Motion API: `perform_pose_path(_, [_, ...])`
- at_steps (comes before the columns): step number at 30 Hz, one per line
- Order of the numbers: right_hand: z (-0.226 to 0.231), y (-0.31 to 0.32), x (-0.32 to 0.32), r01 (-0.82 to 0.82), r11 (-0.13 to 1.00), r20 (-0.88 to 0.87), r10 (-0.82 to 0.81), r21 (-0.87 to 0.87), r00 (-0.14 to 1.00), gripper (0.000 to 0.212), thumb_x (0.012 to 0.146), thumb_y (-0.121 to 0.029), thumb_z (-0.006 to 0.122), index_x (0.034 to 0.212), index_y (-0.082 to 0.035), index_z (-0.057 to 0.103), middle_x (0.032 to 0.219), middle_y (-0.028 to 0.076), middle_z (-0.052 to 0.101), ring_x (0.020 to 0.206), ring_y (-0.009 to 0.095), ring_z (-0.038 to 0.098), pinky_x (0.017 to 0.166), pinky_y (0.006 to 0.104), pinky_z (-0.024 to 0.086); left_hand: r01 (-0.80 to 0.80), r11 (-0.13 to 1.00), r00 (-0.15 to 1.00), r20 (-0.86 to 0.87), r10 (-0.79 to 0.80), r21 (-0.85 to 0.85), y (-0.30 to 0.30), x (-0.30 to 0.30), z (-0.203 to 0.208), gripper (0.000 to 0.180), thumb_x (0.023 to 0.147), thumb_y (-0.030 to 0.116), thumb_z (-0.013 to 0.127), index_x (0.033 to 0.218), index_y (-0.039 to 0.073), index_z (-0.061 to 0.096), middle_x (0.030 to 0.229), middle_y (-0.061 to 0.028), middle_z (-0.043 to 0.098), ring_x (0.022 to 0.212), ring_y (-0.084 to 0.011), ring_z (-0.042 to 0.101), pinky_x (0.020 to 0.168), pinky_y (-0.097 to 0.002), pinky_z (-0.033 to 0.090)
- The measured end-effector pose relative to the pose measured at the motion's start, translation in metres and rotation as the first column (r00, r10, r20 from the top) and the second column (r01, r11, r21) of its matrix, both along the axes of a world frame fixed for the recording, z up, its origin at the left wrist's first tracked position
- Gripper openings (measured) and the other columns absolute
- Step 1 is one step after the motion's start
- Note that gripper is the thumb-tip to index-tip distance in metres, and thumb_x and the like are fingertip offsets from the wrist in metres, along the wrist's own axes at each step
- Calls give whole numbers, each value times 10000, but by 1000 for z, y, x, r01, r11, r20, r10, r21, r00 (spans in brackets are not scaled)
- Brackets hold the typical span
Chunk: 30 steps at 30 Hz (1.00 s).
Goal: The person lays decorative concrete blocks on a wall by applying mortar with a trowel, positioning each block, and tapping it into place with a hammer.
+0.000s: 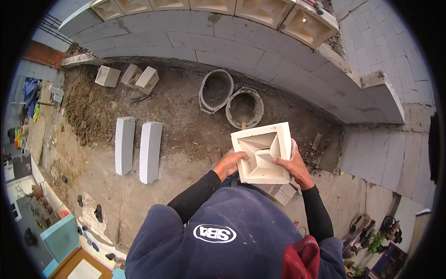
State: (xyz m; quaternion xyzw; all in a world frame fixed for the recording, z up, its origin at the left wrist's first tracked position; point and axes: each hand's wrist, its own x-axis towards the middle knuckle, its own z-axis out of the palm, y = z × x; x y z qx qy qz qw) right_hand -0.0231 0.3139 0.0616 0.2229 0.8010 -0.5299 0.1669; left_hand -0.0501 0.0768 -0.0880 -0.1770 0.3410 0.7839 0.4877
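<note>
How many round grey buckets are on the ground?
2. One round grey bucket is on the left; the other bucket, beside it on the right, is closer to the held cream square hollow block. The navy-shirted person's body could hide more.

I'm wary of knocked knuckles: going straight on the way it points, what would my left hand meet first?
The cream, square, hollowed block with sloping inner faces, which your left hand grips at its left edge. Beyond it, depth is hard to judge.

- My left hand (227,164) and right hand (298,167) grip a cream hollow block (263,157) by opposite sides.
- Two buckets (202,95) stand near the wall (283,67).
- Two long blocks (151,152) lie to my left.
</note>
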Motion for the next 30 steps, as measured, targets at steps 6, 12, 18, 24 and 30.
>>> perform_pose_path(6, [55,42,-10,-49,993,-12,50,105,999,1258,636,-458,924,1552,88,256,1461,283,460,1380,370,467,1155,410,388,178,981,984,-29,-176,80,37,-32,46,667,912,66,613,1507,-35,328,1430,-248,518,1233,-404,628,902,-576,616])
perform_pose_path(12, [107,78,5,7,960,-18,-2,280,1000,1213,615,-384,861,1539,119,257,1450,287,471,1355,367,496,1135,405,404,437,899,867,-257,-428,-25,77,-43,87,678,929,134,677,1501,-39,358,1386,-226,578,1205,-340,662,943,-511,613])
perform_pose_path(18, [155,129,-8,-6,930,-72,34,367,997,1141,599,-272,778,1545,97,257,1435,275,472,1349,354,481,1137,387,390,519,854,819,-316,-480,47,143,-68,117,664,925,51,678,1498,-53,358,1403,-205,572,1230,-299,648,1009,-426,586])
perform_pose_path(24, [237,219,-53,7,826,-201,128,564,971,1109,610,-302,774,1505,139,290,1393,328,476,1309,412,499,1120,405,412,515,841,767,-529,-363,169,252,-121,155,829,894,18,728,1567,-1,245,1482,-175,477,1335,-318,557,1107,-495,516])
perform_pose_path(30, [292,292,-103,-119,497,-62,332,860,941,1101,578,-266,799,1532,-9,314,1284,220,508,1239,396,501,1066,479,407,409,905,813,-497,-303,117,338,-197,179,965,891,94,757,1641,74,149,1610,-241,328,1401,-393,484,1085,-510,513])
